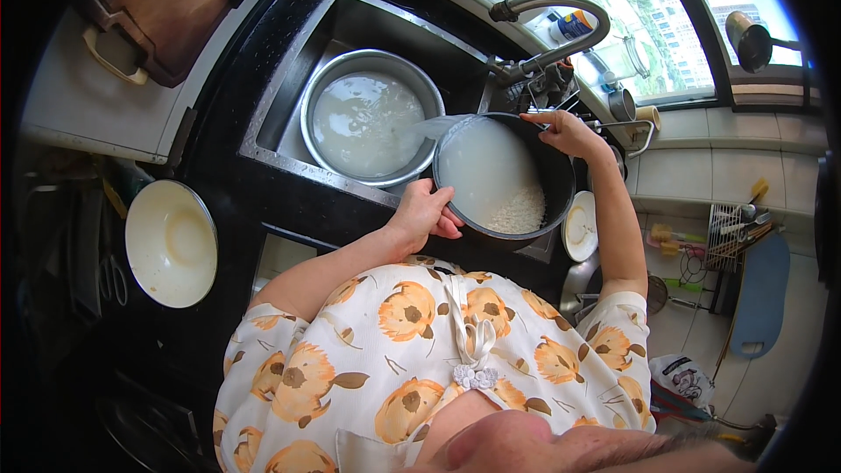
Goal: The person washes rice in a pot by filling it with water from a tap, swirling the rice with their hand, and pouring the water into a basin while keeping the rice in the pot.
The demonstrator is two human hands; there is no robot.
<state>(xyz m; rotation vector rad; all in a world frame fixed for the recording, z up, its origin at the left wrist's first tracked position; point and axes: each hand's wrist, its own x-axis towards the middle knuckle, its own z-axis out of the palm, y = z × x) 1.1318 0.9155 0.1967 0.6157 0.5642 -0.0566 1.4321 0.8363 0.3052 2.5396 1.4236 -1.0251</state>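
Note:
A dark inner cooking pot [558, 167] is tilted toward the sink, with cloudy water [483, 157] and white rice grains [519, 211] inside. My left hand [427, 213] grips its near rim, thumb on top and fingers beneath. My right hand [568, 131] holds the far rim, index finger stretched along the edge. A stream of cloudy water [437, 126] runs over the pot's lip into a round metal basin [435, 89]. That basin stands in the stainless steel sink [279, 121] and holds whitish water [368, 121].
A curved faucet [601, 20] rises behind the pot. On the black counter [236, 210] a cream bowl [172, 243] lies at left, and a small stained plate [580, 226] is right of the pot. Bottles [571, 25] line the window sill. Utensils and a blue cutting board [761, 295] hang at right.

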